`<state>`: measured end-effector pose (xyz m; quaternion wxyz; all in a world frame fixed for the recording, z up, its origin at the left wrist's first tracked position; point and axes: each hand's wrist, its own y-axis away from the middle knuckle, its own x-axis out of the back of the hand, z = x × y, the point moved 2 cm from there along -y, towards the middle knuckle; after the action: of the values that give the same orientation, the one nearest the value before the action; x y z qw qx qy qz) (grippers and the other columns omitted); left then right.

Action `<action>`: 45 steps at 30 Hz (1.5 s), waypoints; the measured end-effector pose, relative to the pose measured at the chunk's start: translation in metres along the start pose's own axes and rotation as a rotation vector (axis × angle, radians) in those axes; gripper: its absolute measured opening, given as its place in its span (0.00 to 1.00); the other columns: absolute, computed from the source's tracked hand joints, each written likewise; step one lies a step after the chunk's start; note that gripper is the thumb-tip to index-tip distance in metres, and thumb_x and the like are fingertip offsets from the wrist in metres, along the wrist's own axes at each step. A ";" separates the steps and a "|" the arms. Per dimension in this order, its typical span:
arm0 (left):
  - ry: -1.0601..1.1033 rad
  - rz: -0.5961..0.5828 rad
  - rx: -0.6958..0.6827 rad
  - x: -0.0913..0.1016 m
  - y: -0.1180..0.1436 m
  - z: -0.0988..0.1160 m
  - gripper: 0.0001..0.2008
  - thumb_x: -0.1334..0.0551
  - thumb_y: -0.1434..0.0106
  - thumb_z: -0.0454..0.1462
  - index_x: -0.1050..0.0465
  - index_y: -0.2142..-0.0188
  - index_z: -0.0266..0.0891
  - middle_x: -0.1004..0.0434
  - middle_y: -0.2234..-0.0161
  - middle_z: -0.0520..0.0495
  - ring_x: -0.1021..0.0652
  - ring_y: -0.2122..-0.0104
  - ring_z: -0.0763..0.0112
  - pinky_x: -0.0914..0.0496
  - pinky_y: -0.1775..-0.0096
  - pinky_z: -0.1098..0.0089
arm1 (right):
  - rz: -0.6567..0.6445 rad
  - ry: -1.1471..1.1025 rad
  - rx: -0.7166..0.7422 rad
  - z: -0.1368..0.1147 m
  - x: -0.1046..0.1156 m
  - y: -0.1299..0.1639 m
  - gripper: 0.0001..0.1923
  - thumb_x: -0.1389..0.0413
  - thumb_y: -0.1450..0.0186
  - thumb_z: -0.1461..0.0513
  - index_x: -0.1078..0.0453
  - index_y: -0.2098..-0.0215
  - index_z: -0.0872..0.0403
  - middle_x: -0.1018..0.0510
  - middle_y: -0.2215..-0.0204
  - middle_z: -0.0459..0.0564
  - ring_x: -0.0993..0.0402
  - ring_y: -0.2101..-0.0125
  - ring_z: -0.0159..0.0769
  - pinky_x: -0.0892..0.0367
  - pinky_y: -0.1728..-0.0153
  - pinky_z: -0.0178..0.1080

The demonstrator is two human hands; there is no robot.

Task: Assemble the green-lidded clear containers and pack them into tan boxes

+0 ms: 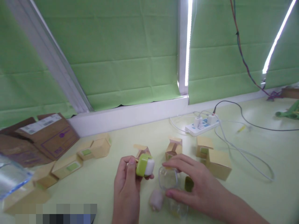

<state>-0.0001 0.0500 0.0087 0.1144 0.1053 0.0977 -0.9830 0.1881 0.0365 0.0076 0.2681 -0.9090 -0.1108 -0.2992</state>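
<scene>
The left hand [127, 183] grips the green-white cap [144, 165]; the clear jar [168, 179], in the right hand's [193, 183] curled grip, lies just right of it.

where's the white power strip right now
In the head view the white power strip lies on the table right of centre, near the wall under the green blinds, behind the small cardboard boxes beyond the right hand.

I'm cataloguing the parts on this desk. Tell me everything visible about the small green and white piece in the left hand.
The small green and white plastic piece is a rounded lime-green block with a white cap-like end pointing right. It looks smooth and glossy. The left hand holds it just above the pale green tabletop, thumb across its left side, fingers beneath. It is tilted slightly, close to a clear plastic container under the right hand. Finer details are blurred.
</scene>
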 end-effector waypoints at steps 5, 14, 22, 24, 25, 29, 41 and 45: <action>-0.034 -0.082 0.040 0.001 0.000 -0.005 0.13 0.41 0.30 0.46 0.33 0.67 0.42 0.29 0.75 0.57 0.28 0.75 0.74 0.31 0.72 0.76 | 0.002 0.144 0.007 0.004 -0.004 -0.003 0.22 0.35 0.37 0.55 0.26 0.47 0.51 0.20 0.51 0.55 0.28 0.49 0.51 0.30 0.47 0.52; -0.160 -0.196 0.013 -0.011 0.010 -0.009 0.15 0.39 0.33 0.49 0.31 0.68 0.41 0.33 0.74 0.57 0.32 0.74 0.75 0.34 0.71 0.78 | 0.103 0.045 -0.021 0.002 -0.005 0.001 0.22 0.36 0.36 0.55 0.28 0.46 0.53 0.20 0.56 0.55 0.24 0.57 0.45 0.27 0.54 0.46; -0.121 -0.308 0.040 -0.016 0.008 -0.006 0.15 0.36 0.36 0.50 0.29 0.67 0.42 0.29 0.76 0.57 0.29 0.75 0.75 0.31 0.70 0.77 | 0.162 -0.112 0.033 0.003 -0.002 0.001 0.23 0.37 0.36 0.60 0.31 0.43 0.51 0.22 0.54 0.52 0.25 0.63 0.36 0.26 0.58 0.40; -0.187 -0.303 0.002 -0.015 0.009 -0.006 0.15 0.35 0.36 0.50 0.28 0.68 0.42 0.26 0.74 0.56 0.26 0.74 0.73 0.29 0.68 0.75 | 0.148 -0.180 0.012 0.003 -0.002 0.000 0.25 0.36 0.36 0.60 0.31 0.41 0.51 0.23 0.52 0.52 0.24 0.60 0.37 0.26 0.57 0.40; -0.218 -0.293 -0.010 -0.015 0.010 -0.006 0.15 0.35 0.37 0.50 0.27 0.67 0.42 0.24 0.73 0.54 0.25 0.73 0.72 0.28 0.67 0.75 | 0.138 -0.211 -0.009 0.003 -0.002 -0.001 0.25 0.36 0.37 0.60 0.31 0.42 0.51 0.23 0.52 0.53 0.24 0.58 0.39 0.26 0.56 0.40; -0.220 -0.290 0.017 -0.016 0.016 -0.009 0.15 0.35 0.38 0.52 0.27 0.64 0.44 0.20 0.69 0.51 0.21 0.70 0.68 0.25 0.67 0.72 | 0.160 -0.317 -0.067 0.005 -0.003 -0.005 0.23 0.31 0.42 0.59 0.24 0.49 0.50 0.22 0.55 0.53 0.24 0.56 0.42 0.26 0.55 0.42; -0.175 -0.430 -0.128 -0.015 0.017 0.006 0.11 0.31 0.40 0.45 0.19 0.58 0.48 0.16 0.58 0.46 0.17 0.60 0.60 0.23 0.58 0.67 | 0.127 -0.720 -0.275 0.004 -0.002 -0.007 0.26 0.26 0.51 0.60 0.21 0.54 0.51 0.17 0.60 0.51 0.20 0.59 0.42 0.26 0.55 0.42; -0.276 -0.455 -0.257 -0.016 0.019 0.008 0.09 0.37 0.35 0.42 0.20 0.58 0.47 0.18 0.57 0.45 0.18 0.58 0.61 0.24 0.57 0.67 | 0.107 -0.684 -0.253 0.005 -0.002 -0.007 0.24 0.27 0.48 0.61 0.22 0.54 0.51 0.16 0.61 0.50 0.20 0.61 0.41 0.25 0.58 0.41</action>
<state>0.0182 0.0339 0.0165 -0.0843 -0.0694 0.2260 -0.9680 0.1867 0.0452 0.0061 0.1165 -0.9869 -0.1084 0.0252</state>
